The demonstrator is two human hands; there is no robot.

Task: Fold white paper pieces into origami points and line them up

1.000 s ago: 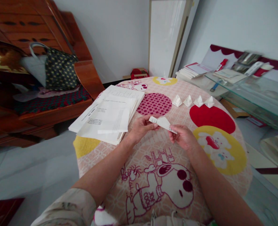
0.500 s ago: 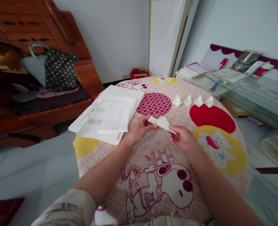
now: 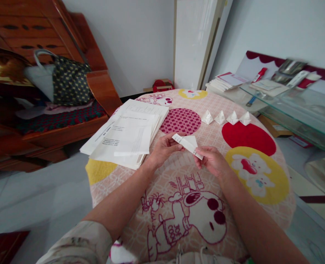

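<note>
Left hand (image 3: pixel 163 149) & right hand (image 3: pixel 213 160): both pinched closed on small folded white paper piece (image 3: pixel 188 143), held above round cartoon-print tablecloth (image 3: pixel 179 205). Four folded white paper shapes (image 3: pixel 226 118) beyond.

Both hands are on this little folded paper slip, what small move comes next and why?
Probably press in another fold: your left hand and right hand pinch the slip at opposite ends, and it looks flatter than the four peaked pieces lined up beyond.
</note>
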